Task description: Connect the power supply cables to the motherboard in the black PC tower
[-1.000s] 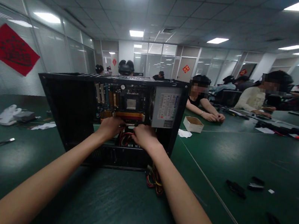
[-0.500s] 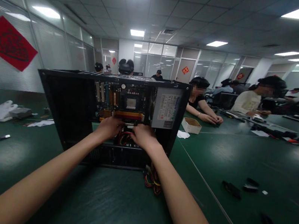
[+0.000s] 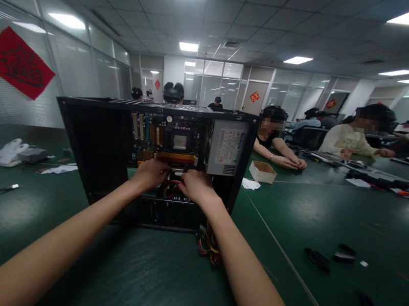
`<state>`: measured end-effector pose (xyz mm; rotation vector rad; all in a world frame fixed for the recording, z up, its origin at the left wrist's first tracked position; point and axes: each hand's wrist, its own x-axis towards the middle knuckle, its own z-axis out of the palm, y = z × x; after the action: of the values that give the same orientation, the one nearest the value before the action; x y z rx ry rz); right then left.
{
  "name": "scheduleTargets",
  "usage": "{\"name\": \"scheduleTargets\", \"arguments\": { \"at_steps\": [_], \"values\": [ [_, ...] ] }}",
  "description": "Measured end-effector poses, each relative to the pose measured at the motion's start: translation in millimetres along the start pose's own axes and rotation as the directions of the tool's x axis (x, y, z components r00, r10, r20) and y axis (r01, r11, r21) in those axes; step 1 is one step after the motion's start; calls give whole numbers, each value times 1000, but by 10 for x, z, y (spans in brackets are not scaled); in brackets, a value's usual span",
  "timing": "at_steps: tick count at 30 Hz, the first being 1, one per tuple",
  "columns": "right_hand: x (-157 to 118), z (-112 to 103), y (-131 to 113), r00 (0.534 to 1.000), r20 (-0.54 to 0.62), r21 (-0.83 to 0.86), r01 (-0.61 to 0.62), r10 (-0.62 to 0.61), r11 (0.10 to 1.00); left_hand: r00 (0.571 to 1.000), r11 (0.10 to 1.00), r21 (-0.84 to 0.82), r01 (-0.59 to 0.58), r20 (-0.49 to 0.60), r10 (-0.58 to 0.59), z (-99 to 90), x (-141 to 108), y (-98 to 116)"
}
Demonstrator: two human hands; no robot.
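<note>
An open black computer case [image 3: 93, 145] stands on the green table, its inside facing me. Within it are a motherboard [image 3: 180, 142] and, at the upper right, a silver power supply [image 3: 227, 149]. Just below the orange and red memory slots [image 3: 178, 158], my left hand [image 3: 150, 174] reaches in with bent, closed fingers. My right hand [image 3: 196, 184] is closed beside it, to the right. A thin, pale-edged strip shows between the fingertips; what each hand pinches is too small to name. Red and black cables [image 3: 171, 189] lie under the hands.
A cable bundle [image 3: 208, 247] hangs at the case's lower right. A small open box [image 3: 262, 172] and white paper [image 3: 250, 184] lie to the right, near a person's hands [image 3: 294, 163]. Black parts [image 3: 317, 259] are at right, a plastic bag [image 3: 11, 152] at left.
My hands keep the same place and pose in the case. The view has shifted slightly. The far-right person's hands have moved apart.
</note>
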<state>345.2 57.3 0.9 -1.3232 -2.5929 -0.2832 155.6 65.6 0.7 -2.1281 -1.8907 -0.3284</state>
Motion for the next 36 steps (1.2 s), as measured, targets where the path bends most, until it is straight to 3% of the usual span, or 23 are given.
{"name": "scheduleTargets", "arguments": {
  "at_steps": [7,11,14,19,24,30,36],
  "values": [
    [10,19,-1,1000,3,8,5,-5,1000,1000,1000,-1,10,-10,-10,-39,-45,12],
    [-16,11,-1,999,-46,42,-11,13,999,998,996,-83,-19,-55,14,-42,-41,7],
    [-17,12,4,992,-119,108,-30,43,994,991,968,-219,-124,-77,109,-37,-37,12],
    [36,55,30,973,-220,235,-17,70,972,945,880,-361,-308,-11,327,-58,-95,27],
    [54,97,49,965,-241,289,-30,103,957,952,921,-267,-285,30,304,-82,-136,0],
    [70,113,65,919,-384,294,29,90,955,964,952,-167,-257,18,264,-64,-135,-9],
    [70,61,11,960,-280,246,47,25,968,962,959,-88,-270,22,273,-55,-141,-24]
  ]
}}
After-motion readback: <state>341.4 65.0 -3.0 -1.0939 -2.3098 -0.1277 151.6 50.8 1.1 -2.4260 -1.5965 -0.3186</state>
